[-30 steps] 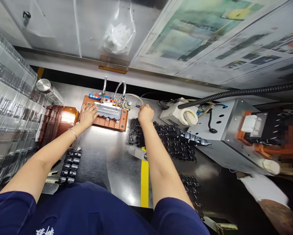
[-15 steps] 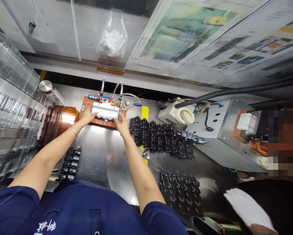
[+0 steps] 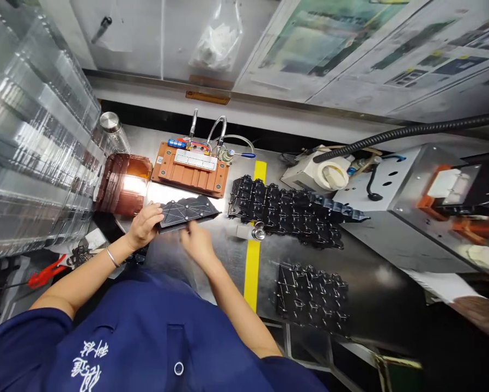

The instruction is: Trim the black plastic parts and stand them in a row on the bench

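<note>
A black ribbed plastic part (image 3: 189,212) with a scalloped far edge and thin raised lines is held tilted above the metal bench. My left hand (image 3: 145,226) is closed around its left end. At its near edge is my right hand (image 3: 197,243), curled and blurred by motion; whether it grips the part I cannot tell. Just beyond lies an orange-brown fixture (image 3: 189,177) with a white perforated strip (image 3: 195,160) along its back. Two flexible metal hoses and a blue-handled valve (image 3: 246,155) are at the fixture's rear.
Rows of similar black parts (image 3: 285,212) lie to the right, with another group (image 3: 312,296) nearer. A small metal cup (image 3: 258,231) sits by the yellow tape (image 3: 251,277). Stacked clear trays (image 3: 44,136) rise at left. A co-worker's white-gloved hand (image 3: 442,284) is at far right.
Both hands have come back from the fixture toward my body. The black part is now held in front of it; the pale-looking scalloped piece no longer covers the fixture. The view has shifted.
</note>
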Tool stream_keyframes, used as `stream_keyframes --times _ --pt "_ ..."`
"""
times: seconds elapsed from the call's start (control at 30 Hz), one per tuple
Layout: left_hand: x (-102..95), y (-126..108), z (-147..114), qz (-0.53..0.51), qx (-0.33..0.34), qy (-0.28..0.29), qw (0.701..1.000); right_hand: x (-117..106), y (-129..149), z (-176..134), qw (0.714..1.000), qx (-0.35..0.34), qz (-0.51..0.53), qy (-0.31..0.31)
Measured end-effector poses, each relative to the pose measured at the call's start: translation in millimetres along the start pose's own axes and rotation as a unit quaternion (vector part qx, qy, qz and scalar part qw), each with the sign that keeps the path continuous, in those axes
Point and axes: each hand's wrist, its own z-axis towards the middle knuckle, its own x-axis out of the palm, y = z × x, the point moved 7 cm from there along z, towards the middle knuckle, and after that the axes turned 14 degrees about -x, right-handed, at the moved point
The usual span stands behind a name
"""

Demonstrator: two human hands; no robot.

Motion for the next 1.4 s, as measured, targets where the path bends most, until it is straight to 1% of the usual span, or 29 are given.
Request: stream_keyframes --times 0.07,0.13,0.2,0.23,0.3,0.37,0.43,0.47,0.5,0.53,0.57,0.63,0.67,0.8,0.87,0.9,0.93,0.97,1.03,1.07,1.1,1.13,1.17,1.2,1.23,1.27,1.3,1.37,1.4 --pt "-5.6 -7 -6 0.006 0.022 -0.009 1.000 15 43 -11 0.992 -0.070 0.086 0.065" --pt "-17.2 -14 -13 0.018 0.033 -0.025 0.999 20 68 -23 0.966 -0.114 0.202 0.113" --pt "-41.4 -24 -15 0.040 0.035 -0.051 0.997 12 68 -28 0.938 -0.114 0.303 0.123" --pt "-60.1 -30 -15 0.053 0.036 -0.069 0.996 5 59 -26 0.930 -0.102 0.336 0.106" --pt "-112.0 -47 -10 0.093 0.036 -0.112 0.989 -10 31 -16 0.932 -0.074 0.352 0.035" --pt "-180.2 -68 -1 0.167 0.031 -0.175 0.970 -22 4 -4 0.949 -0.047 0.308 -0.057" --pt "-256.4 -91 7 0.270 0.015 -0.274 0.923 -20 -8 7 0.961 -0.050 0.258 -0.083" --pt "-293.5 -98 9 0.316 -0.014 -0.328 0.890 -13 -7 12 0.967 -0.065 0.238 -0.070" --pt "-325.0 -102 13 0.354 -0.045 -0.363 0.861 -4 -2 17 0.970 -0.083 0.222 -0.052" --pt "-347.7 -103 19 0.394 -0.063 -0.369 0.840 7 5 23 0.972 -0.101 0.208 -0.033" --pt "-366.2 -94 26 0.418 -0.117 -0.354 0.828 19 16 29 0.974 -0.119 0.193 -0.017" --pt "-385.6 -67 39 0.437 -0.212 -0.309 0.818 46 42 44 0.977 -0.152 0.149 0.014" --pt "-388.7 -49 44 0.437 -0.255 -0.285 0.814 62 56 54 0.978 -0.167 0.124 0.028" --pt "-384.0 16 54 0.374 -0.379 -0.197 0.823 126 107 93 0.971 -0.226 0.018 0.079" --pt "-380.4 34 49 0.325 -0.435 -0.145 0.827 154 118 105 0.963 -0.246 -0.027 0.110" --pt "-378.8 35 45 0.310 -0.444 -0.130 0.831 165 120 108 0.958 -0.254 -0.047 0.125" --pt "-376.2 28 40 0.305 -0.430 -0.125 0.840 173 119 109 0.954 -0.259 -0.065 0.139" --pt "-371.9 15 35 0.305 -0.392 -0.135 0.858 179 117 108 0.950 -0.263 -0.079 0.151" --pt "-351.1 -23 24 0.292 -0.264 -0.162 0.905 183 112 106 0.943 -0.271 -0.096 0.169" --pt "-333.4 -36 17 0.257 -0.217 -0.158 0.928 182 109 105 0.940 -0.274 -0.099 0.174" --pt "-309.9 -36 10 0.190 -0.227 -0.121 0.947 179 107 105 0.940 -0.276 -0.099 0.176" --pt "-276.2 -23 4 0.111 -0.284 -0.028 0.952 176 105 105 0.940 -0.275 -0.097 0.176" --pt "-242.1 -4 -3 0.037 -0.361 0.045 0.931 171 103 105 0.942 -0.273 -0.092 0.173" --pt "-210.7 21 -11 -0.028 -0.452 0.084 0.888 165 102 105 0.944 -0.270 -0.086 0.168" --pt "-182.8 49 -18 -0.091 -0.543 0.089 0.830 160 101 103 0.947 -0.268 -0.078 0.162" --pt "-158.5 73 -17 -0.110 -0.576 0.091 0.805 154 101 100 0.948 -0.269 -0.068 0.155" --pt "-137.0 95 -12 -0.125 -0.589 0.091 0.793 148 101 96 0.949 -0.273 -0.056 0.149" --pt "-102.9 130 0 -0.162 -0.598 0.087 0.780 136 102 82 0.946 -0.289 -0.030 0.141" --pt "-90.7 141 5 -0.180 -0.593 0.083 0.780 131 103 75 0.943 -0.299 -0.016 0.142"
